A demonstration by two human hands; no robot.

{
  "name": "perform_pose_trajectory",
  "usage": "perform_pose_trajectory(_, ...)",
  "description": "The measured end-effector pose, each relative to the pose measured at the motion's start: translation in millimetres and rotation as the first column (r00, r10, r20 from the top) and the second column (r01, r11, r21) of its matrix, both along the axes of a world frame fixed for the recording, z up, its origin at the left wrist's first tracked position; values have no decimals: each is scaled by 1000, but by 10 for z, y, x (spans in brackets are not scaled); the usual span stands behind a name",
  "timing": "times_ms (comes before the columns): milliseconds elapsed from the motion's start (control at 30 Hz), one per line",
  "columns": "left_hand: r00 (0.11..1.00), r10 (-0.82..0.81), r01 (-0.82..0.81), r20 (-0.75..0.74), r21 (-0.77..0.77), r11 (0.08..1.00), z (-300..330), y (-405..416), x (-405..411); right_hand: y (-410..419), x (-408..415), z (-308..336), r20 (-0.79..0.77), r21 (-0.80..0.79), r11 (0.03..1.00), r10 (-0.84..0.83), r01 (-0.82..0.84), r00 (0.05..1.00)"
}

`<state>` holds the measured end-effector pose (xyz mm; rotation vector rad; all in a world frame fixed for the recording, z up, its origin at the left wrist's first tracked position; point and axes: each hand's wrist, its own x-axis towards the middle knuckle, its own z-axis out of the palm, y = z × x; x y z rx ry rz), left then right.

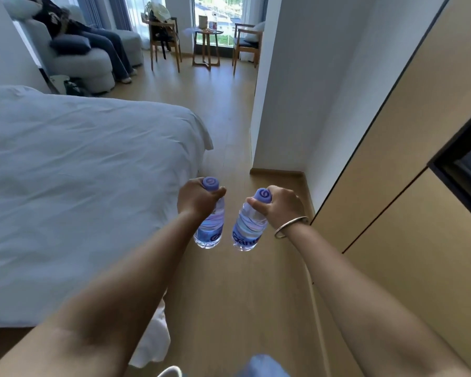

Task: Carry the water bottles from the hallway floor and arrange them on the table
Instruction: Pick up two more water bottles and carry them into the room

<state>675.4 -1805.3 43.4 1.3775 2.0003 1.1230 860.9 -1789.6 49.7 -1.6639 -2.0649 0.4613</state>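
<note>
I carry two clear water bottles with purple caps and blue labels, held out in front of me above the wooden floor. My left hand [197, 198] grips the neck of the left bottle [210, 227]. My right hand [282, 205], with a metal bangle on its wrist, grips the neck of the right bottle [248, 228]. Both bottles hang upright, a little apart. Far ahead by the window stands a small round table [208, 32] with a bottle [214, 22] and a paper bag on it.
A bed [79, 186] with white bedding fills the left. A white wall corner [259, 104] and tan cabinet doors [405, 159] line the right. Wooden chairs [165, 36] [246, 43] flank the table. A person sits on a grey sofa [93, 61] at far left.
</note>
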Motion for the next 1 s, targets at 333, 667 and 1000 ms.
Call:
perform_pose_trajectory(333, 1000, 1, 1, 32, -53, 999, -242, 1872, -41, 1881, -32, -231, 58, -64, 996, 73, -69, 996)
perform_pose_trajectory(667, 998, 70, -69, 12, -49, 996, -145, 3809, 15, 4021, 9, -184, 107, 5, 988, 155, -156, 982)
perform_pose_trajectory(1000, 991, 129, -124, 42, -106, 987, -336, 5290, -243, 5555, -210, -427, 112, -63, 982, 184, -178, 977)
